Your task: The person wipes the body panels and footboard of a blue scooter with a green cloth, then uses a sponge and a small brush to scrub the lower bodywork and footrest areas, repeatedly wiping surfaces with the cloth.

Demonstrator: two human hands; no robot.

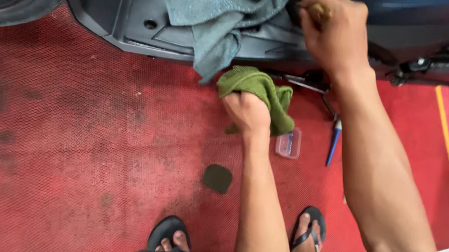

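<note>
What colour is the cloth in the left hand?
Green: the cloth bunched in the left hand, head view.

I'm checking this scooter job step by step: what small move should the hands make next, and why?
Probably bring the left hand with its green cloth up under the right hand. The right hand grips a wooden-handled tool pressed against the scooter body, while the green cloth hangs lower down, apart from that spot.

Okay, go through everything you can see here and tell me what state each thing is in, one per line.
Left hand: closed on the green cloth, bunched up.
Right hand: fist around a small tool handle at the scooter.
Grey towel: draped over the scooter footboard.
Clear box: lying on the red mat.
</note>
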